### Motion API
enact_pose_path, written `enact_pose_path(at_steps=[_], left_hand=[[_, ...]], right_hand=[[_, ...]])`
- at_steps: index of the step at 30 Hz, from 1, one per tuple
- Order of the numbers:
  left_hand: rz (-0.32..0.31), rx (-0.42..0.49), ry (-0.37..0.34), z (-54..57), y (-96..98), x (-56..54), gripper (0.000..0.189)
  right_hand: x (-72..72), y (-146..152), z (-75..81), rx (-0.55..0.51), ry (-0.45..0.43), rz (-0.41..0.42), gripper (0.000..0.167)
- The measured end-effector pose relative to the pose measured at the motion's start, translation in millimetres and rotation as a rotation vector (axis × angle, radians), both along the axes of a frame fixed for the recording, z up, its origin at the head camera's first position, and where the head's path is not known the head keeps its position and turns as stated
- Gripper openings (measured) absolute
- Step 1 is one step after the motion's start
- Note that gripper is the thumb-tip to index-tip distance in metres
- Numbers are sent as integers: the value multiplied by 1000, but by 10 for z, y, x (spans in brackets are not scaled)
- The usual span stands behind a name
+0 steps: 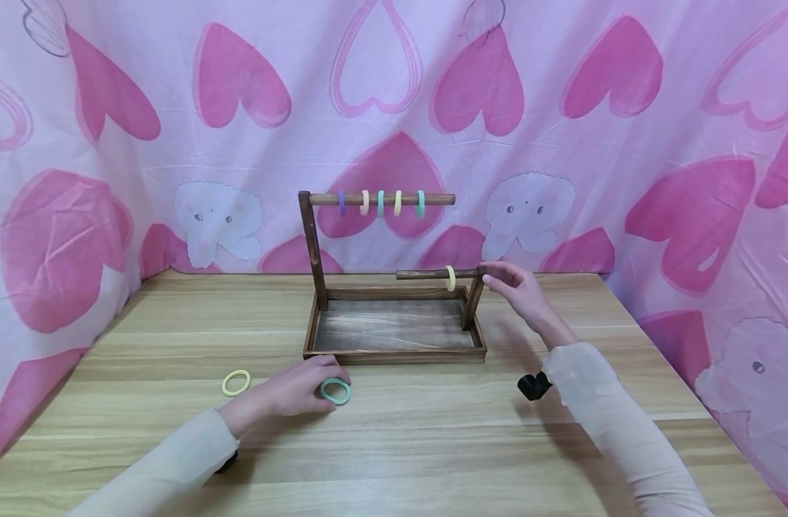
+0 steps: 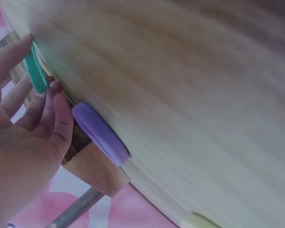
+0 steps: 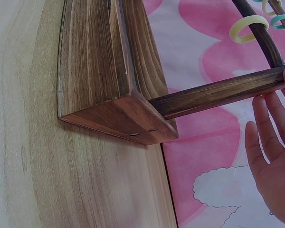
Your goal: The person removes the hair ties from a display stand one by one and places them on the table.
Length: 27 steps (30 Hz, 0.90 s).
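My left hand [image 1: 298, 388] pinches a teal ring [image 1: 336, 391] between thumb and fingertips, low over the table in front of a wooden stand [image 1: 394, 355]. In the left wrist view a purple ring [image 2: 100, 133] lies beside those fingers; the hand hides it in the head view. A yellow ring [image 1: 236, 383] lies farther left. My right hand [image 1: 519, 291] holds the top of the stand's short post [image 1: 473, 301] between thumb and fingers. From this post a lower bar [image 1: 419, 274] extends left, carrying one yellow ring [image 1: 450, 278].
The stand's taller post [image 1: 314, 251] bears an upper bar [image 1: 442, 199] with several rings: purple [image 1: 342, 204], pink [image 1: 365, 203], teal and yellow. Both bars have a free end. A pink heart-patterned curtain [image 1: 381, 86] hangs behind the wooden table [image 1: 432, 445].
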State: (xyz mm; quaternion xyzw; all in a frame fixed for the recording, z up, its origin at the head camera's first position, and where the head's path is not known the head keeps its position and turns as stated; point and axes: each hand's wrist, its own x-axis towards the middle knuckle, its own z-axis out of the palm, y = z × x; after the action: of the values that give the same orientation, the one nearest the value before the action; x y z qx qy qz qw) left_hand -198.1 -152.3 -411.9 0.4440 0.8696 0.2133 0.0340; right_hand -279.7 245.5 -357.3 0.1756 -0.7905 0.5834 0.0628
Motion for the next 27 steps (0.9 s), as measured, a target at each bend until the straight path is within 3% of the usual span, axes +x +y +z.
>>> enact_pose_path(at_steps=[8, 19, 27], left_hand=[[10, -21, -10, 6, -8, 11, 33], [13, -53, 81, 24, -7, 37, 44], [-7, 51, 203, 119, 89, 56, 41]], right_hand=[[6, -4, 8, 12, -16, -8, 43], [-4, -5, 17, 7, -23, -3, 41], [5, -2, 12, 22, -16, -14, 41]])
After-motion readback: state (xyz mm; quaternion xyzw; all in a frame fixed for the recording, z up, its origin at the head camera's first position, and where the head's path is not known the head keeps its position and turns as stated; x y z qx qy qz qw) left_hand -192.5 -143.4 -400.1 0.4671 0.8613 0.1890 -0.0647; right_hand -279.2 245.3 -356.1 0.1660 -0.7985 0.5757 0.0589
